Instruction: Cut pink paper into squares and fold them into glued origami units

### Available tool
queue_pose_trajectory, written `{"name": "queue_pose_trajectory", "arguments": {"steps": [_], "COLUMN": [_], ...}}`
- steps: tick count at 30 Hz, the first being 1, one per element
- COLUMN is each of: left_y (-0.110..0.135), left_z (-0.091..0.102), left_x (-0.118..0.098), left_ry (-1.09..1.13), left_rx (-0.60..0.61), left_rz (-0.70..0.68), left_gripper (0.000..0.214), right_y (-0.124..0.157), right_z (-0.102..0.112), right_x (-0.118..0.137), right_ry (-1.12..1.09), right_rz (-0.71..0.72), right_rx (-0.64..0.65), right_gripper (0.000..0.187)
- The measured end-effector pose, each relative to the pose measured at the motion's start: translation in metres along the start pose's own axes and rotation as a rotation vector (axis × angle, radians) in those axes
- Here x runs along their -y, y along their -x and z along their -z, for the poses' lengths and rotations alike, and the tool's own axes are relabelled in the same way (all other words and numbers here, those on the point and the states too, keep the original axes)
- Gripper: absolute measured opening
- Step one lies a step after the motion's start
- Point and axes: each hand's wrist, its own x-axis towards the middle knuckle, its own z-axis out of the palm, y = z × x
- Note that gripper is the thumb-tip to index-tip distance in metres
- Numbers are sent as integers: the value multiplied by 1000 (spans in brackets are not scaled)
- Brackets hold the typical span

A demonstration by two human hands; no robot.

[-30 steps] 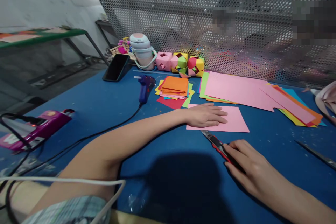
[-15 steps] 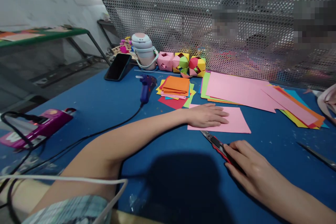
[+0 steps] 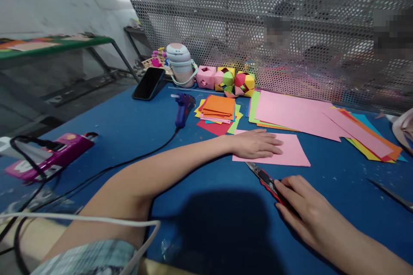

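My left hand (image 3: pixel 256 144) lies flat, fingers stretched out, on a pink sheet of paper (image 3: pixel 295 150). In my right hand (image 3: pixel 306 208) is a red and black utility knife (image 3: pixel 267 180), gripped by its handle. Its blade tip rests at the paper's near edge, below my left hand; whether it is under the sheet or just beside it I cannot tell. Behind my left hand sits a stack of small coloured paper squares (image 3: pixel 219 106), orange on top. Larger pink sheets (image 3: pixel 297 111) and several coloured strips (image 3: pixel 371 135) lie farther back to the right.
A blue glue gun (image 3: pixel 182 109) trails its cord across the blue table (image 3: pixel 122 124) to a purple power strip (image 3: pixel 53 157). A phone (image 3: pixel 149 83), a bottle (image 3: pixel 181 66) and folded paper cubes (image 3: pixel 206 77) stand by the perforated metal screen (image 3: pixel 200 13). Scissors (image 3: pixel 389 193) lie at right.
The whole view has shifted slightly, with things appearing a little lower and to the right. Both hands, the knife and the paper keep nearly the same positions relative to each other.
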Motion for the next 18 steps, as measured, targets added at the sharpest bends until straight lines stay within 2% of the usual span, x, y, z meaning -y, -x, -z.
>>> {"name": "queue_pose_trajectory", "arguments": {"steps": [18], "left_y": [-1], "left_z": [0], "left_x": [1], "left_ry": [-4], "left_rx": [-32], "left_rz": [-22], "left_gripper": [43], "right_y": [-5], "right_z": [-3], "right_x": [4], "right_ry": [-8], "right_rz": [4], "right_rx": [-7], "right_gripper": [30]}}
